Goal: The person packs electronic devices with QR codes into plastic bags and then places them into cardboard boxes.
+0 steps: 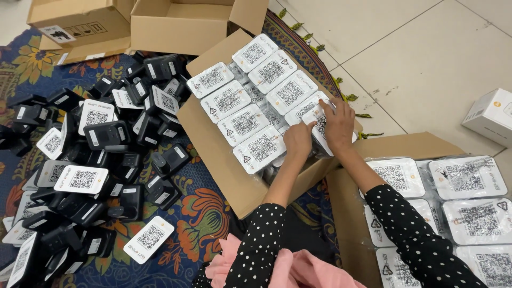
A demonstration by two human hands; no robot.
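Observation:
An open cardboard box (218, 154) lies on a patterned rug and is packed with several white rectangular devices in clear wrap (244, 124), each with a square code label. My left hand (298, 140) and my right hand (337, 124) both press on one wrapped white device (319, 124) at the box's near right corner, fingers spread over its top. Both arms wear black sleeves with white dots.
A heap of black and white devices (101, 154) covers the rug (197, 213) at left. A second cardboard box (346, 186) with wrapped white devices sits at lower right. Empty cardboard boxes (181, 24) stand at the back. A small white box (490, 114) rests on the tile floor. Pink cloth (288, 269) lies near me.

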